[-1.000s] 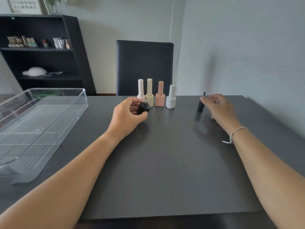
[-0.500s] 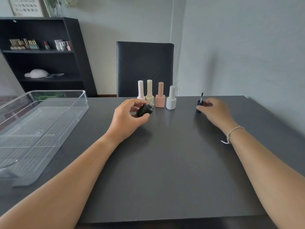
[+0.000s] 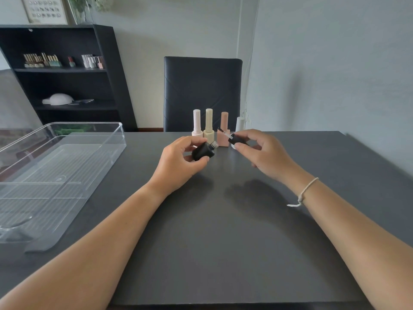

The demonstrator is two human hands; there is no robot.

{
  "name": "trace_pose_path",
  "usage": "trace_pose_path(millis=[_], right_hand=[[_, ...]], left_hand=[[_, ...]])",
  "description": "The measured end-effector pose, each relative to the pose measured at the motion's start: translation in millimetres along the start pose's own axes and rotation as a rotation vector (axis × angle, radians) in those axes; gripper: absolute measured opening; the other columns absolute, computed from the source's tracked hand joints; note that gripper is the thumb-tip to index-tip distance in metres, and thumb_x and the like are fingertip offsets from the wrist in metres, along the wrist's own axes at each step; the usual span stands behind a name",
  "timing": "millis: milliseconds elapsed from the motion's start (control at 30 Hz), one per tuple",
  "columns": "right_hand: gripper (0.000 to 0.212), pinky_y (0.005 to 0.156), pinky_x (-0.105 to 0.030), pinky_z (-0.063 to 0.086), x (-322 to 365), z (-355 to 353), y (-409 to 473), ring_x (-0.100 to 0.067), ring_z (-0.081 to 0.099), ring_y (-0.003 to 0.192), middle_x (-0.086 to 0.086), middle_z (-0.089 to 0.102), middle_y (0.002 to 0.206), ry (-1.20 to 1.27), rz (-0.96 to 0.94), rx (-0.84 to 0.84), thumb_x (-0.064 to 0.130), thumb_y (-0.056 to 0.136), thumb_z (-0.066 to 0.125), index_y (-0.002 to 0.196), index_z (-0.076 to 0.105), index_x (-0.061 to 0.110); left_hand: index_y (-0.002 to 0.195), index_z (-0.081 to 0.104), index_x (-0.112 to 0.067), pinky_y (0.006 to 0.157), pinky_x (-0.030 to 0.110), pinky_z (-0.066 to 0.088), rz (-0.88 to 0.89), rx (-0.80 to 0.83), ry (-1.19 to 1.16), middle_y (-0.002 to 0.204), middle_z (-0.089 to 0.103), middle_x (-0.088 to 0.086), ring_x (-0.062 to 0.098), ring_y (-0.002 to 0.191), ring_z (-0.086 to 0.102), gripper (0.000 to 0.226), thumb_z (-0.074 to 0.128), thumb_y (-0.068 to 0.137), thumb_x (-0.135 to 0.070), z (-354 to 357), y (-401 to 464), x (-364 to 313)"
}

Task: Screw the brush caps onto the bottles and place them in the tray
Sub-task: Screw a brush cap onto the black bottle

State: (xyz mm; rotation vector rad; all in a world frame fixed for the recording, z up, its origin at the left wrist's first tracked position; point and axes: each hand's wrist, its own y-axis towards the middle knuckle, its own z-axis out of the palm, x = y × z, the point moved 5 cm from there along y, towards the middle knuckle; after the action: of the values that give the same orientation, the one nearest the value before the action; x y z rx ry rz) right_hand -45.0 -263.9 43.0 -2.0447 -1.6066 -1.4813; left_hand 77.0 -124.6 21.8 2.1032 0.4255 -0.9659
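Black bottle (image 3: 203, 151) sits in our left hand (image 3: 178, 162), lifted just above the desk (image 3: 223, 220) near its far edge, tilted so that its bare threaded neck points up and to the right. Our thumb and fingers curl around its body. Our right hand (image 3: 263, 153) pinches the black brush cap (image 3: 237, 139) between thumb and fingertips, its thin brush aimed left toward the bottle's neck; the two are near each other but still apart, so the cap is not yet on.

Just behind our hands, along the desk's far edge, four capped bottles stand upright in a row: a pale pink bottle (image 3: 197, 124), a cream bottle (image 3: 208, 125), a peach bottle (image 3: 224, 130), and a white bottle (image 3: 239, 125) partly hidden by our right hand. We wear a string bracelet (image 3: 306, 191) on the right wrist.

On the desk's left side rests a clear plastic tray (image 3: 67, 139) with a ribbed floor, well apart from the bottles. Beyond the far edge stands a dark chair (image 3: 201, 90), and a black shelf unit (image 3: 67, 74) against the wall carries small bottles, too small for us to tell more.
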Motion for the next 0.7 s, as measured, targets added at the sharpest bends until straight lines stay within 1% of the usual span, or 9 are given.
trace_pose_path(millis=[67, 100, 233, 333, 433, 467, 533, 600, 700], right_hand=[[0.035, 0.061, -0.017, 0.039, -1.6, -4.6, 0.9, 0.007, 0.048, 0.056, 0.016, 0.057, 0.084, 0.036, 0.006, -0.021, 0.017, 0.088, 0.055, 0.088, 0.059, 0.051], [0.034, 0.061, -0.016, 0.036, -2.6, -7.1, 1.4, 0.005, 0.047, 0.055, 0.015, 0.056, 0.082, 0.052, 0.006, -0.027, 0.015, 0.088, 0.055, 0.089, 0.060, 0.049], [0.027, 0.052, -0.004, 0.035, -5.5, -12.0, 1.6, 0.004, 0.047, 0.049, 0.020, 0.057, 0.073, 0.087, -0.002, -0.034, 0.010, 0.086, 0.056, 0.089, 0.063, 0.036], [0.023, 0.051, -0.004, 0.036, -5.7, -11.5, 0.9, 0.005, 0.049, 0.052, 0.027, 0.059, 0.063, 0.065, 0.010, -0.011, 0.010, 0.086, 0.057, 0.089, 0.065, 0.032], [0.028, 0.070, -0.020, 0.047, -5.5, -7.1, 0.8, -0.015, 0.060, 0.074, 0.014, 0.068, 0.086, 0.017, 0.001, 0.026, 0.014, 0.086, 0.058, 0.087, 0.064, 0.041], [0.026, 0.078, -0.028, 0.048, -6.1, -5.6, 0.9, -0.026, 0.061, 0.084, 0.005, 0.069, 0.095, 0.009, -0.001, 0.036, 0.015, 0.086, 0.059, 0.088, 0.064, 0.041], [0.022, 0.081, -0.032, 0.049, -7.2, -3.4, 1.0, -0.036, 0.060, 0.090, -0.001, 0.069, 0.099, -0.004, -0.005, 0.051, 0.015, 0.086, 0.059, 0.091, 0.065, 0.035], [0.019, 0.080, -0.032, 0.049, -9.5, -2.6, 1.4, -0.037, 0.059, 0.090, -0.001, 0.069, 0.099, -0.019, -0.001, 0.059, 0.015, 0.086, 0.058, 0.095, 0.067, 0.030], [0.019, 0.073, -0.020, 0.046, -12.4, -2.1, 1.6, -0.035, 0.059, 0.086, 0.004, 0.068, 0.096, -0.022, 0.011, 0.060, 0.015, 0.086, 0.059, 0.098, 0.067, 0.027]], left_hand=[[0.105, 0.060, -0.025, 0.071, 0.001, 0.044, 0.005, 0.002, 0.008, 0.104, 0.060, -0.005, 0.002, 0.094, 0.057, 0.034, 0.069, 0.077, -0.007, -0.3, 0.2, 0.6], [0.105, 0.060, -0.024, 0.072, 0.002, 0.044, 0.009, 0.002, 0.012, 0.104, 0.060, -0.005, 0.002, 0.095, 0.057, 0.033, 0.069, 0.077, -0.008, -0.7, 0.2, 0.8], [0.103, 0.060, -0.025, 0.074, 0.003, 0.045, 0.022, -0.004, 0.023, 0.103, 0.060, -0.006, 0.002, 0.095, 0.057, 0.033, 0.070, 0.076, -0.009, -2.6, 0.2, 2.3], [0.102, 0.060, -0.026, 0.074, 0.002, 0.045, 0.031, 0.003, 0.041, 0.102, 0.060, -0.007, 0.001, 0.094, 0.057, 0.033, 0.071, 0.075, -0.009, -2.6, 0.5, 3.4], [0.102, 0.060, -0.025, 0.074, 0.003, 0.045, 0.046, 0.001, 0.047, 0.102, 0.060, -0.007, -0.001, 0.094, 0.057, 0.033, 0.071, 0.075, -0.010, -3.1, 0.3, 3.7], [0.101, 0.060, -0.025, 0.074, 0.003, 0.045, 0.050, 0.000, 0.048, 0.102, 0.060, -0.008, -0.001, 0.093, 0.057, 0.033, 0.071, 0.075, -0.010, -3.4, 0.2, 3.8], [0.101, 0.060, -0.026, 0.075, 0.003, 0.045, 0.056, 0.004, 0.051, 0.102, 0.059, -0.009, -0.003, 0.093, 0.056, 0.033, 0.071, 0.075, -0.009, -3.4, 0.3, 3.8], [0.101, 0.060, -0.025, 0.074, 0.002, 0.044, 0.059, 0.014, 0.056, 0.101, 0.058, -0.010, -0.005, 0.092, 0.056, 0.033, 0.071, 0.075, -0.010, -2.6, 0.3, 3.4], [0.100, 0.059, -0.026, 0.073, 0.001, 0.044, 0.062, 0.021, 0.057, 0.098, 0.057, -0.015, -0.007, 0.092, 0.055, 0.032, 0.072, 0.075, -0.010, -1.9, 0.1, 3.0]])
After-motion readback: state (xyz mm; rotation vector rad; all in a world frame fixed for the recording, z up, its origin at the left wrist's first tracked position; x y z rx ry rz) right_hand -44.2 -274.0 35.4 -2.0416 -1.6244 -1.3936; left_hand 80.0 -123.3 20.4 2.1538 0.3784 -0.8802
